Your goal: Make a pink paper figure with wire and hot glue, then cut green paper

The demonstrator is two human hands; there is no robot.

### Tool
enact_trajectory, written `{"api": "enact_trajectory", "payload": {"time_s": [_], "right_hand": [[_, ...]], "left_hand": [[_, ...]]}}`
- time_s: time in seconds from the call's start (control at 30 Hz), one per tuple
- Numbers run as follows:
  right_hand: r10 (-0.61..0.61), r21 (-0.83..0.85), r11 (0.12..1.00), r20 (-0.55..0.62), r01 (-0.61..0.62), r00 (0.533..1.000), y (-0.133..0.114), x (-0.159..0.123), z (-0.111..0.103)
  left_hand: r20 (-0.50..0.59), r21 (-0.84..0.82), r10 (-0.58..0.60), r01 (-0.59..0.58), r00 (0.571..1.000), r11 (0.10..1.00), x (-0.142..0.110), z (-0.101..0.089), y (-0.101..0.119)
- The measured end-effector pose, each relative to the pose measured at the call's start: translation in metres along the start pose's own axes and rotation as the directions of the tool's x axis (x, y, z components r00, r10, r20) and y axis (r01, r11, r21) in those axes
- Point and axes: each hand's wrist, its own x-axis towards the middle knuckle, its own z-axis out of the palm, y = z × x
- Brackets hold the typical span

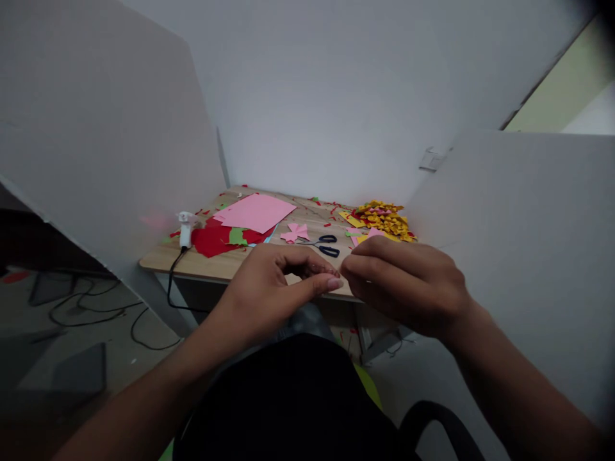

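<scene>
My left hand (281, 278) is held over the table's front edge, its thumb and fingertips pinched together. Whatever lies in that pinch is too small or too hidden to make out. Close beside it on the right, my right hand (408, 282) has its fingers curled and pressed together, palm side turned away from view. A small gap separates the two hands' fingertips. Just beyond them on the table lie scissors (323, 244) with dark handles. A cut pink paper shape (295, 233) rests by the blades.
Pink sheets (262, 211) lie over red paper (211, 238) on the wooden table (211, 265). A white glue gun (185, 229) with a black cord stands at the left edge. Folded yellow paper pieces (384, 219) are piled at right. White panels (317, 96) enclose the table.
</scene>
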Motion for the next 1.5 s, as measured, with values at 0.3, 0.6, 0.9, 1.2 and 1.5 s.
{"api": "enact_trajectory", "payload": {"time_s": [0.3,0.6,0.9,1.2,1.5], "right_hand": [[0.436,0.165,0.900,-0.376,-0.404,0.818,-0.045,0.010,0.031],[0.684,0.394,0.729,-0.410,-0.560,0.603,-0.062,0.014,0.043],[0.815,0.569,0.545,-0.185,-0.616,0.550,-0.064,0.004,0.048],[0.859,0.560,0.468,-0.105,-0.684,0.502,-0.065,-0.008,0.060],[0.869,0.610,0.456,-0.149,-0.647,0.472,-0.075,-0.006,0.076]], "left_hand": [[-0.182,-0.235,-0.037,-0.007,0.983,0.972,-0.001,0.010,-0.004],[-0.239,-0.356,-0.052,-0.038,0.970,0.934,-0.003,0.014,-0.014],[-0.129,-0.528,-0.067,-0.012,0.989,0.849,0.001,0.021,-0.024],[-0.258,-0.492,-0.071,-0.067,0.963,0.868,0.002,0.026,-0.032],[-0.360,-0.664,-0.144,-0.145,0.922,0.734,-0.001,0.046,-0.050]]}}
